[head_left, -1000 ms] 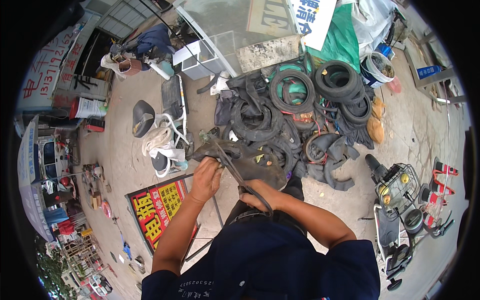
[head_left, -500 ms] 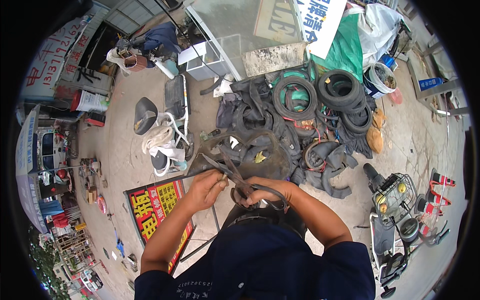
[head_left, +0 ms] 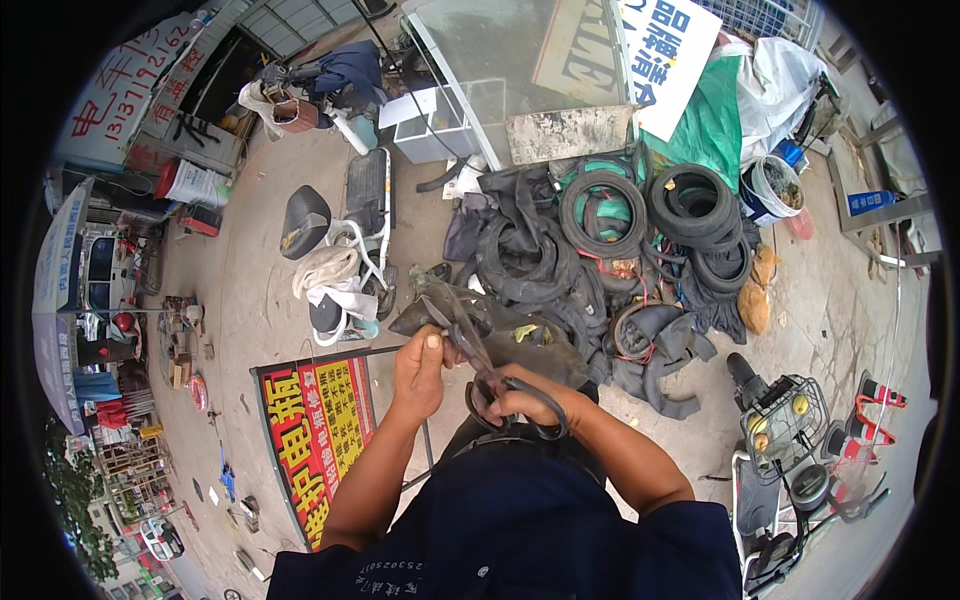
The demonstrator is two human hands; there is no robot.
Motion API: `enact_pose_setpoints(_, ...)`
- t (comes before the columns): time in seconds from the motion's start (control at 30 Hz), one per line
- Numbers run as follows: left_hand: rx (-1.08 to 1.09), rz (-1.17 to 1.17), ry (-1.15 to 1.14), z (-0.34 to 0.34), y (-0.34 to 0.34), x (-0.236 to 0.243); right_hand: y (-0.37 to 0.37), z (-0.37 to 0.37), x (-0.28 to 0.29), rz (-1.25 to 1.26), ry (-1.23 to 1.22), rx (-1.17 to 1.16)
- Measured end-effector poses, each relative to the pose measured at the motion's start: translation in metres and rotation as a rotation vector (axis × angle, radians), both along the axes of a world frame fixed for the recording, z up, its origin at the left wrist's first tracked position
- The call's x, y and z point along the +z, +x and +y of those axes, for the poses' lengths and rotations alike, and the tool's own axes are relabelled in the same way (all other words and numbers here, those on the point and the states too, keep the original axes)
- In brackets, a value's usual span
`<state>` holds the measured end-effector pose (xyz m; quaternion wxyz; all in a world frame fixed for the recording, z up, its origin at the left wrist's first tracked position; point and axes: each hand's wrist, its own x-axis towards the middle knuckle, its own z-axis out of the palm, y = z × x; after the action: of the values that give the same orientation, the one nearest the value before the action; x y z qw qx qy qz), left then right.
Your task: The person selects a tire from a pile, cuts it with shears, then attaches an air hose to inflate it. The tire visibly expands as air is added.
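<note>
My right hand (head_left: 525, 400) grips the looped handles of large dark scissors (head_left: 482, 362). The blades point up and away from me, close together over a thin, dark rubber-like sheet (head_left: 548, 356). My left hand (head_left: 420, 372) is closed beside the blades, thumb up, pinching the sheet's left part. What the fingertips cover is hidden. The sheet sags in folds between my hands and the pile beyond, and a yellowish leaf (head_left: 524, 332) shows by it.
Beyond lies a heap of black inner tubes (head_left: 515, 265) and tires (head_left: 603, 213). A red and yellow sign board (head_left: 315, 430) leans at my left, near a white frame (head_left: 375, 255) with cloths. At right stands a scooter with a wire basket (head_left: 788, 425).
My left hand has turned thumb-up and the sheet's left part has bunched up by it. The scissor blades, spread apart before, are now closer together. The whole view has shifted slightly.
</note>
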<state>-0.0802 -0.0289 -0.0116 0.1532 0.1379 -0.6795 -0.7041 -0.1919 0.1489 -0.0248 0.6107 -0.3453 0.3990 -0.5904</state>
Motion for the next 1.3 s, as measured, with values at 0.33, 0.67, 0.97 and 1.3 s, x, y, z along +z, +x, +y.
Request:
enact_pose_setpoints(0.33,0.023,-0.019,0.309,0.006,-0.003,-0.011,0.034,-0.004,-0.017,-0.157,-0.029,-0.178)
enact_pose_setpoints(0.67,-0.28,-0.074,0.436,0.045,-0.094,-0.046,0.02,0.04,-0.042,-0.118,0.192,-0.805)
enact_pose_setpoints(0.97,-0.185,-0.347,-0.037,0.0,-0.053,-0.118,-0.004,0.146,-0.12,0.38,0.656,-1.04)
enact_pose_setpoints(1.3,1.04,-0.157,0.484,-0.32,0.111,-0.104,0.059,0.227,-0.226,0.253,1.016,-1.036)
